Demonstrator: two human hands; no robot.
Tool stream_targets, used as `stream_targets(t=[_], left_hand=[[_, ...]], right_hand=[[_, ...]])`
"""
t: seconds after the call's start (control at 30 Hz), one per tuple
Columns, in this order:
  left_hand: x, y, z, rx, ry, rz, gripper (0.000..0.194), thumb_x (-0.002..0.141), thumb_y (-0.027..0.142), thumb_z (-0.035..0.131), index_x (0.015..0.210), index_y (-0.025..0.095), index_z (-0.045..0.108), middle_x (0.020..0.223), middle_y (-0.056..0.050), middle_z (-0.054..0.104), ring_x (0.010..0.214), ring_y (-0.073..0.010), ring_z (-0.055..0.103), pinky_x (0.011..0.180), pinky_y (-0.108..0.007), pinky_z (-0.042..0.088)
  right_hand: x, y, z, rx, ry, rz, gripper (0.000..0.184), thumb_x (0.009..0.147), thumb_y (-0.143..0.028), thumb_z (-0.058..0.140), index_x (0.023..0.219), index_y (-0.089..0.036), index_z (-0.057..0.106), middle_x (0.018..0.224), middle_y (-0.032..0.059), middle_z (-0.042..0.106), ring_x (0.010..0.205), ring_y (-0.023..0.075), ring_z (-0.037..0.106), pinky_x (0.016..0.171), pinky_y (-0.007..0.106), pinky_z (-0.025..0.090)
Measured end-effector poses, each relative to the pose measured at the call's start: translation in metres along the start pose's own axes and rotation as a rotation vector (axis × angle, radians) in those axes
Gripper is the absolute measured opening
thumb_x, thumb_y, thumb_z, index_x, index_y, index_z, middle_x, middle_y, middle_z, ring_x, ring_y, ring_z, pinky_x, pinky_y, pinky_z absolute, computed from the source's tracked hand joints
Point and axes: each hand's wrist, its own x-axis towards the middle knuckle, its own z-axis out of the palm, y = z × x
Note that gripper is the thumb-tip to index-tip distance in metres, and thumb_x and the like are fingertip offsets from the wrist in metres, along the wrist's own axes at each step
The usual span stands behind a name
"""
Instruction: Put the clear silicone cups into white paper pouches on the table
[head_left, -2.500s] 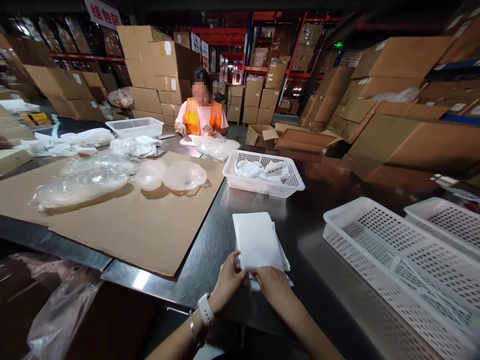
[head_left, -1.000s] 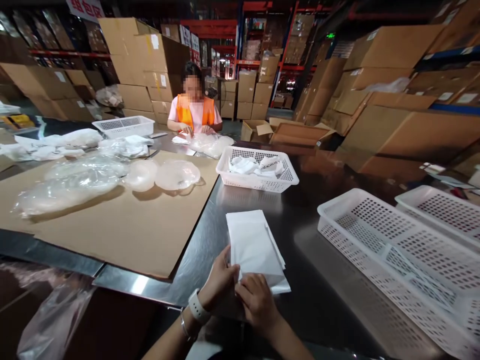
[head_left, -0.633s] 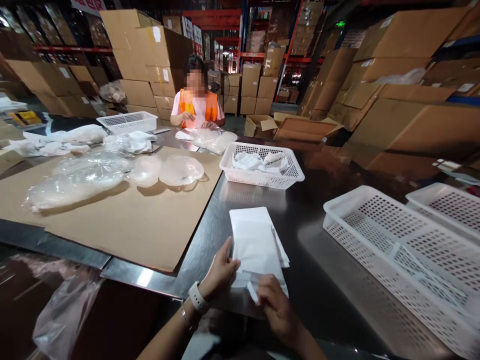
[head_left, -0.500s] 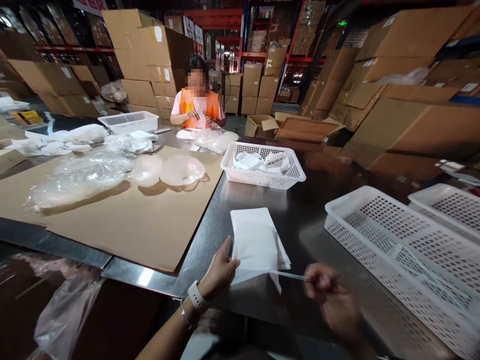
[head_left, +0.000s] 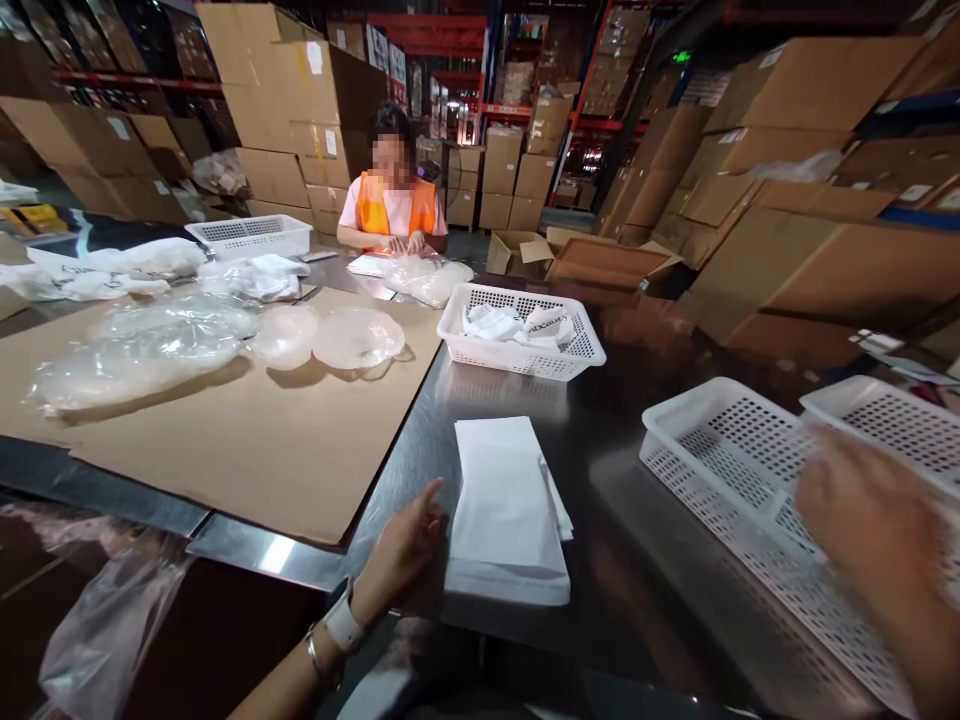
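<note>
A stack of white paper-like envelopes or bags (head_left: 502,490) lies on the dark metal table in front of me. Its near edge shows a paler flap strip. My left hand (head_left: 405,545), with a watch and bracelet at the wrist, hovers just left of the stack, fingers loosely apart and nothing in them. Over the white perforated basket (head_left: 705,440) on the right is my right hand (head_left: 870,510), smeared by motion. Whether its fingers hold anything does not show.
A smaller white basket (head_left: 525,365) with white printed packets stands behind the stack. Clear bags of round translucent items (head_left: 161,345) lie on a cardboard sheet (head_left: 247,460) at left. Across the table sits a co-worker (head_left: 394,205) in an orange vest. Another basket (head_left: 892,420) stands far right.
My right hand has swung right from the stack to above the basket; the thin clear strip it held is no longer visible. My left hand has let go of the stack's edge and drawn back left.
</note>
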Motion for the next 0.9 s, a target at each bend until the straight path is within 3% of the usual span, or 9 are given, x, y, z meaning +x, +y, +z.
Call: stream_targets(t=[0.07, 0.13, 0.23, 0.37, 0.5, 0.63, 0.7, 0.77, 0.9], left_hand=[[0.009, -0.002, -0.006, 0.342, 0.008, 0.345, 0.059, 0.087, 0.004, 0.042, 0.142, 0.025, 0.04, 0.142, -0.011, 0.047, 0.131, -0.0266, 0.043, 0.108, -0.047, 0.037], [0.021, -0.001, -0.009, 0.566, -0.1, 0.658, 0.06, 0.089, 0.003, 0.042, 0.144, 0.028, 0.036, 0.152, -0.008, 0.031, 0.142, -0.0274, 0.024, 0.115, -0.053, 0.024], [0.035, 0.0, -0.008, 0.649, -0.269, 0.944, 0.052, 0.096, 0.011, 0.04, 0.146, 0.021, 0.032, 0.151, -0.008, 0.034, 0.142, -0.0228, 0.023, 0.118, -0.046, 0.021], [0.037, -0.005, -0.005, 0.559, -0.316, 1.044, 0.045, 0.098, 0.013, 0.037, 0.142, 0.01, 0.038, 0.144, -0.011, 0.043, 0.14, -0.0221, 0.028, 0.119, -0.041, 0.022], [0.028, -0.011, -0.005, 0.332, -0.375, 0.9, 0.045, 0.095, 0.013, 0.041, 0.14, 0.012, 0.043, 0.138, -0.013, 0.051, 0.133, -0.0204, 0.041, 0.115, -0.038, 0.03], [0.019, -0.002, -0.007, 0.078, -0.378, 0.577, 0.038, 0.088, 0.013, 0.044, 0.124, 0.016, 0.058, 0.12, -0.011, 0.064, 0.113, -0.0202, 0.059, 0.102, -0.036, 0.043], [0.013, 0.008, -0.006, -0.017, -0.304, 0.374, 0.028, 0.092, 0.019, 0.041, 0.105, 0.017, 0.065, 0.096, -0.008, 0.07, 0.087, -0.0187, 0.065, 0.082, -0.029, 0.049], [0.007, 0.017, -0.003, -0.089, -0.216, 0.22, 0.035, 0.098, 0.029, 0.033, 0.088, 0.017, 0.064, 0.076, -0.004, 0.065, 0.066, -0.0151, 0.058, 0.066, -0.025, 0.043], [-0.005, 0.022, 0.016, -0.17, -0.001, 0.039, 0.045, 0.101, 0.042, 0.025, 0.077, 0.019, 0.055, 0.067, -0.003, 0.058, 0.059, -0.0142, 0.049, 0.058, -0.026, 0.032]], right_hand=[[-0.017, -0.058, 0.019, 0.336, -0.068, -0.514, 0.038, 0.094, -0.012, 0.04, 0.128, -0.02, 0.056, 0.124, 0.011, 0.063, 0.122, 0.0218, 0.053, 0.1, 0.04, 0.047], [-0.034, -0.116, 0.036, 0.512, -0.211, -0.81, 0.044, 0.097, -0.011, 0.034, 0.133, -0.029, 0.051, 0.133, 0.0029, 0.056, 0.125, 0.0175, 0.051, 0.104, 0.04, 0.045], [-0.053, -0.174, 0.049, 0.661, -0.252, -0.907, 0.039, 0.097, -0.013, 0.043, 0.134, -0.023, 0.05, 0.133, 0.0063, 0.055, 0.126, 0.0207, 0.049, 0.103, 0.043, 0.047], [-0.065, -0.191, 0.047, 0.795, -0.232, -0.868, 0.039, 0.096, -0.009, 0.043, 0.134, -0.015, 0.05, 0.131, 0.0111, 0.056, 0.127, 0.0227, 0.046, 0.103, 0.043, 0.047], [-0.074, -0.189, 0.043, 1.004, -0.289, -0.68, 0.043, 0.099, -0.014, 0.027, 0.137, -0.015, 0.047, 0.129, 0.0098, 0.058, 0.126, 0.0204, 0.049, 0.107, 0.042, 0.043], [-0.077, -0.197, 0.038, 1.155, -0.272, -0.356, 0.038, 0.1, -0.027, 0.031, 0.122, -0.018, 0.061, 0.109, 0.0076, 0.07, 0.104, 0.0186, 0.065, 0.093, 0.031, 0.053], [-0.077, -0.204, 0.034, 1.117, -0.258, -0.139, 0.035, 0.099, -0.029, 0.034, 0.101, -0.02, 0.068, 0.089, 0.0057, 0.073, 0.082, 0.0176, 0.07, 0.074, 0.026, 0.057], [-0.079, -0.214, 0.028, 1.058, -0.292, 0.099, 0.04, 0.099, -0.034, 0.034, 0.081, -0.02, 0.067, 0.067, 0.0029, 0.069, 0.059, 0.0161, 0.066, 0.055, 0.024, 0.053], [-0.084, -0.233, 0.017, 0.978, -0.375, 0.412, 0.051, 0.097, -0.049, 0.034, 0.06, -0.021, 0.054, 0.047, -0.0004, 0.052, 0.041, 0.0136, 0.05, 0.043, 0.024, 0.039]])
